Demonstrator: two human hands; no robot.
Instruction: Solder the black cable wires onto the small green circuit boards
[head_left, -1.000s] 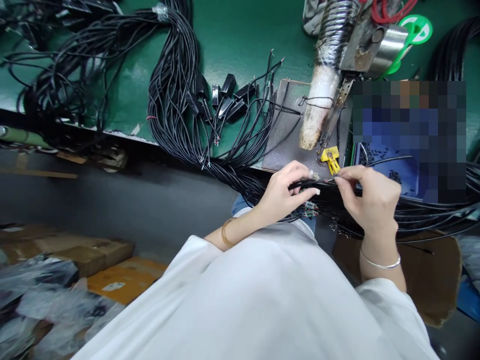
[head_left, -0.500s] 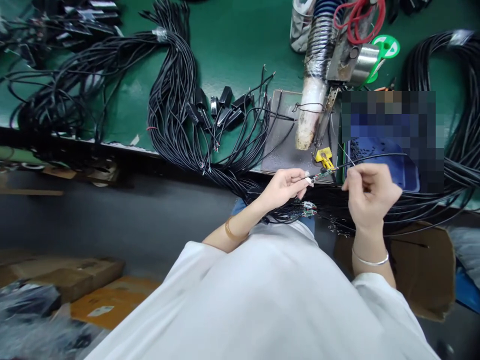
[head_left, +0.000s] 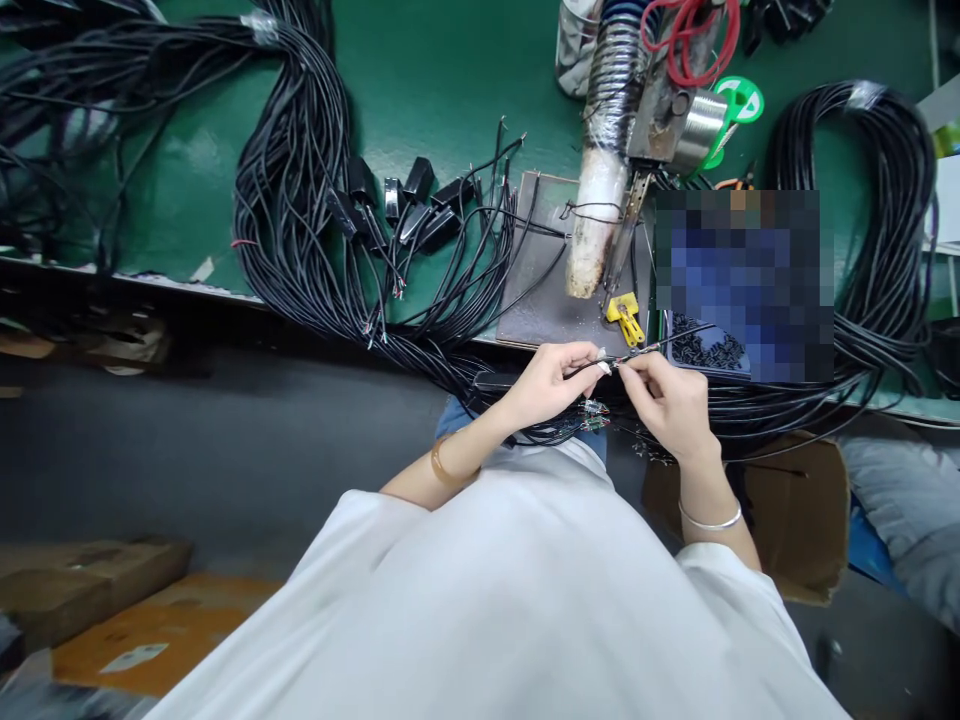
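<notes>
My left hand (head_left: 551,382), white wraps on its fingertips, pinches a thin black cable with coloured wire ends and a small circuit board. My right hand (head_left: 671,405) has its thumb and finger closed on the fine wires at the board, close beside the left fingertips; the exact grip is partly hidden. Just above the hands, a yellow clip (head_left: 626,318) sits at the table edge. Below them, more small green circuit boards (head_left: 596,424) on cables lie near my lap.
A bundle of black cables (head_left: 292,190) and several black housings (head_left: 418,180) lie on the green table (head_left: 450,60). A taped hose (head_left: 600,175) and solder spool (head_left: 697,132) stand over a grey mat (head_left: 551,270). A tray with small black pieces (head_left: 709,345) sits right. Cardboard boxes (head_left: 150,625) are below.
My right hand has moved left and in, from beside the tray to the wires at my left fingertips. The whole view has shifted slightly; my left hand keeps its pinch.
</notes>
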